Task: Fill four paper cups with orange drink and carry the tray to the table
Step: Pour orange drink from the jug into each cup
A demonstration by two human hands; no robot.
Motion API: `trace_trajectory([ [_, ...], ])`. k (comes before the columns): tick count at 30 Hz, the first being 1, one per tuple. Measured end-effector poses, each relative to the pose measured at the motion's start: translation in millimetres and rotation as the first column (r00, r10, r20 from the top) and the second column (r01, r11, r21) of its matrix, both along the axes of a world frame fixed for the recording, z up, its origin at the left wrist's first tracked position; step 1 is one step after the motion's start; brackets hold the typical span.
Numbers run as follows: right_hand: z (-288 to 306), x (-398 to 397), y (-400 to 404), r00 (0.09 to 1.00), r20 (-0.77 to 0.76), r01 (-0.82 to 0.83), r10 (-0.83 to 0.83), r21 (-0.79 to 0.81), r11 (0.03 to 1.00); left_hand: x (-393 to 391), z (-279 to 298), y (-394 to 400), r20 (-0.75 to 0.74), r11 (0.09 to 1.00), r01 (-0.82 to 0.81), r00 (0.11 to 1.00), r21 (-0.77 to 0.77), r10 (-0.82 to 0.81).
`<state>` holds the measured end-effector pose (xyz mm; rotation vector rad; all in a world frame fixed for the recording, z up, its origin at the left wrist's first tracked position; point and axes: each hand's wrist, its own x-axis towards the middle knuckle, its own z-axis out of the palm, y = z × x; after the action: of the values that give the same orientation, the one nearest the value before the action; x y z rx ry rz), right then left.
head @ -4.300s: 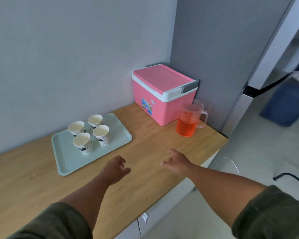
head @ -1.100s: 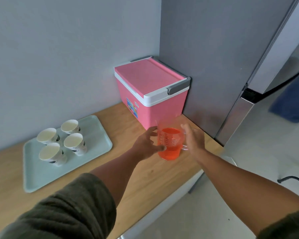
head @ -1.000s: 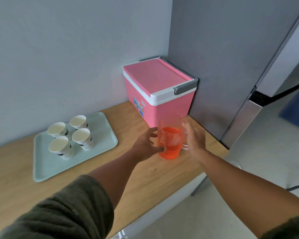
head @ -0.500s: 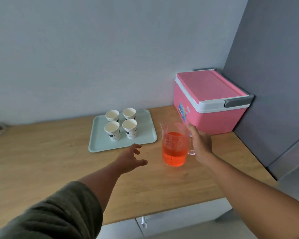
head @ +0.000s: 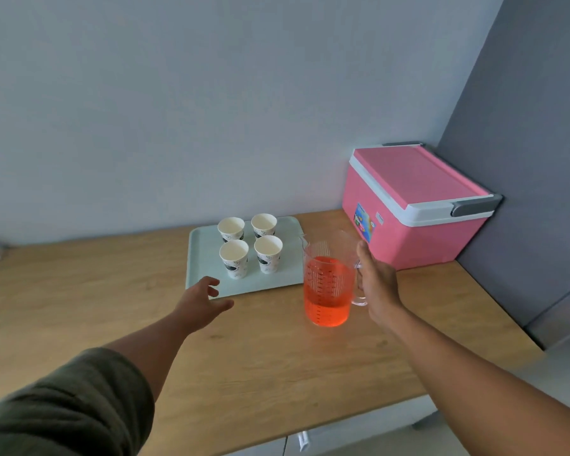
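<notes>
So there's a long wooden counter (head: 260, 363) running along a pale wall, and a pink cooler box (head: 415, 205) with a white rim and grey latch sits on it in the far right corner. Left of the cooler is a pale green tray (head: 204, 258), and four paper cups (head: 250, 248) stand upright on it in a tight two-by-two square, all looking empty inside.

The clear measuring jug (head: 326, 284) is just off the tray's right edge, upright, about half full of orange drink. Can't really tell if its base is on the counter or a touch above it. The right hand (head: 377, 284) is on the jug's right side at the handle, thumb up near the rim, fingers wrapped round the handle as far as I can see.

The left hand (head: 201, 301) hovers at the tray's near edge, fingers loosely spread, gripping nothing. It's well left of the jug and closer to the near-left cup.
</notes>
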<state>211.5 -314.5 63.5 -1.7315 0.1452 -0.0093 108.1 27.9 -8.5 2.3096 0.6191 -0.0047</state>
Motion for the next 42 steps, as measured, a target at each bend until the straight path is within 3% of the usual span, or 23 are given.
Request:
trace_trajectory([
  [5,-0.8,-10.6,24.4,0.993,0.058,0.107,-0.104,-0.051,0.993,24.6,-5.3,37.1,0.025,0.998,0.057,0.998,-0.026,-0.056],
  [14,10.0,-48.6,60.9,0.948,0.009,0.317,-0.317,-0.017,0.948,69.9,-14.2,63.5,0.054,0.980,0.155,0.987,-0.123,-0.149],
  [27,11.4,-75.0,59.8,0.927,-0.034,0.370,-0.374,-0.079,0.926,104.1,-15.9,48.7,0.148,0.955,0.126,0.985,-0.268,-0.088],
  [32,9.0,-78.0,51.5,0.919,-0.038,0.386,-0.392,-0.111,0.916,99.6,-15.0,48.7,0.173,0.953,0.129,0.981,-0.273,-0.084],
  [42,12.2,-82.3,27.2,0.932,-0.008,0.357,-0.363,-0.172,0.918,47.9,-4.8,36.6,0.275,0.966,0.229,0.943,-0.121,-0.189],
])
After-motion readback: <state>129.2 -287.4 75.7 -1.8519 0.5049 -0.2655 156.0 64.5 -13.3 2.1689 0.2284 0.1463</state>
